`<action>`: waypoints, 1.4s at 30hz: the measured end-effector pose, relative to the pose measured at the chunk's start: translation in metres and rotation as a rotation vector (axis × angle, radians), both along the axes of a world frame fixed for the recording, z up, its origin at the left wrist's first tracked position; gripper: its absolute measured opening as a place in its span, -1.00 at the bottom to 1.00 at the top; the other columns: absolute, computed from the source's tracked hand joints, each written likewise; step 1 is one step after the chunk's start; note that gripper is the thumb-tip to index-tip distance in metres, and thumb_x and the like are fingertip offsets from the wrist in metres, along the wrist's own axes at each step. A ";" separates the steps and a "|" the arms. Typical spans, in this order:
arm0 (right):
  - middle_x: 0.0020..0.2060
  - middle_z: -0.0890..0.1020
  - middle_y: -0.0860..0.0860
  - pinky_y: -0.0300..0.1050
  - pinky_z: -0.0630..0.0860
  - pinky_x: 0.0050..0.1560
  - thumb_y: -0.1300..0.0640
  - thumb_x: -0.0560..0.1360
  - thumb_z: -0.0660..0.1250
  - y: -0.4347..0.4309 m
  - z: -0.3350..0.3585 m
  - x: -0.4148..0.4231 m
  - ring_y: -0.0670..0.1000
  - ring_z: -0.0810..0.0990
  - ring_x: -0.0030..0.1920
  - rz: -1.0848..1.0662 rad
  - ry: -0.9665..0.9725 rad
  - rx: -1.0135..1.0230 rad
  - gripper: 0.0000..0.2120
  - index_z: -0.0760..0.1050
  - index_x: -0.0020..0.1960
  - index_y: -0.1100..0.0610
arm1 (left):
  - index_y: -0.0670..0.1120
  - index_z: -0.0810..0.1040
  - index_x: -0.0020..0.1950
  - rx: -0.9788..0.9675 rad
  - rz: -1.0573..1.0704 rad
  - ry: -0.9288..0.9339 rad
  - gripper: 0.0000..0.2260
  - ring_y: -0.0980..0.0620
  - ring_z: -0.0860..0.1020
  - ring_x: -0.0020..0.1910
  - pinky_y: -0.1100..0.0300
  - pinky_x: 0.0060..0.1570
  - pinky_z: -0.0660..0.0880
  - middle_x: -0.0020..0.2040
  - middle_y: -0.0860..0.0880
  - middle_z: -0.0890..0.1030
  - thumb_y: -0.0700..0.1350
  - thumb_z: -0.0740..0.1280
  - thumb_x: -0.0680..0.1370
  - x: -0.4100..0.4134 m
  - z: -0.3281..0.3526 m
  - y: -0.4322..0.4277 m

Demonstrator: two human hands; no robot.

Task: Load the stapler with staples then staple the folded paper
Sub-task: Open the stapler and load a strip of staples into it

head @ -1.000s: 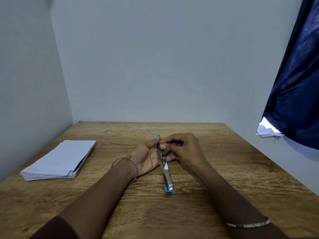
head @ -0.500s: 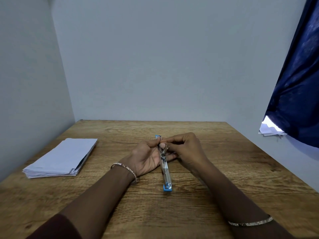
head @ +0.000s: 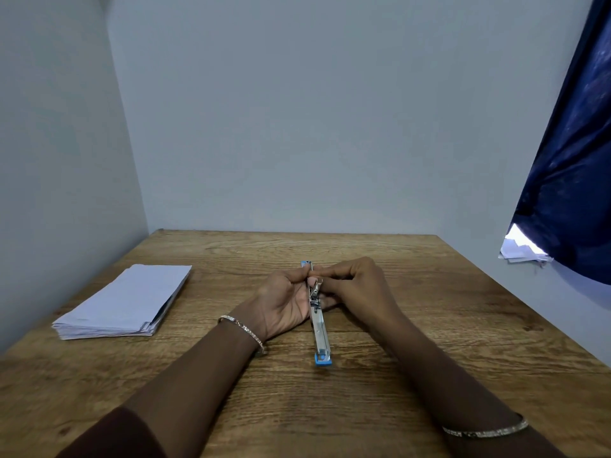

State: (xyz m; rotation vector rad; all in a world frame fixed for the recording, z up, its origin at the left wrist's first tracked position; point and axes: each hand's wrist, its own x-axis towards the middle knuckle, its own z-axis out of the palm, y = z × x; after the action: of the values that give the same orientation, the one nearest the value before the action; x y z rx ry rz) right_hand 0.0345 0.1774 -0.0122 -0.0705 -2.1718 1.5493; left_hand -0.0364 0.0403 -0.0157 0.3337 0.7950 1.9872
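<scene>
A blue and silver stapler [head: 320, 328] lies swung fully open in a straight line on the wooden table [head: 330, 408], its metal channel facing up. My left hand [head: 284, 302] holds the stapler's far half from the left, thumb on top. From the right, my right hand [head: 353, 285] pinches at the stapler's hinge and far rail with thumb and forefinger. Whether staples sit between those fingertips is too small to tell. A stack of folded white paper [head: 129, 302] rests at the left of the table.
Walls close the table at the back and left. A dark blue curtain [head: 575, 180] hangs at the right, with some loose white papers [head: 522, 251] beneath its lower edge. Each wrist carries a thin bracelet.
The stapler's near end has swung slightly from a diagonal to nearly straight toward me. Both hands stay at its far half with small finger shifts.
</scene>
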 end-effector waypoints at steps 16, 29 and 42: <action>-0.13 0.63 0.03 0.27 0.64 -0.08 0.36 0.46 0.25 -0.002 0.000 -0.001 0.20 0.66 -0.07 -0.051 0.213 0.223 -0.65 0.66 -0.25 -0.01 | -0.20 0.38 0.27 0.005 0.112 -0.091 -0.76 -0.27 0.58 0.17 -0.25 0.28 0.48 0.08 -0.35 0.60 -0.12 0.03 0.72 0.002 0.007 -0.001; 0.01 0.63 0.00 0.09 0.47 0.00 0.22 0.50 0.23 -0.007 0.008 0.015 0.08 0.47 0.05 -0.123 0.150 1.099 -0.63 0.63 0.23 0.02 | -0.28 0.44 0.05 0.035 0.089 -0.102 -0.68 -0.16 0.70 -0.33 -0.01 -0.33 0.65 -0.26 -0.26 0.66 -0.10 0.00 0.72 0.000 0.002 -0.003; 0.29 0.48 0.00 0.06 0.45 0.16 0.28 0.45 0.25 -0.009 0.000 0.009 0.07 0.43 0.22 -0.147 0.037 1.062 -0.34 0.29 0.53 0.00 | -0.23 0.45 0.00 0.053 0.132 -0.161 -0.69 -0.30 0.71 -0.31 -0.09 -0.40 0.65 -0.24 -0.36 0.68 -0.08 0.02 0.73 0.002 0.008 -0.003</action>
State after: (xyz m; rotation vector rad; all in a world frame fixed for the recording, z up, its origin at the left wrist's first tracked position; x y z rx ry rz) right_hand 0.0440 0.1681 -0.0122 0.1374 -2.5892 0.1859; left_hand -0.0347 0.0373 -0.0081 0.1525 0.6784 2.1311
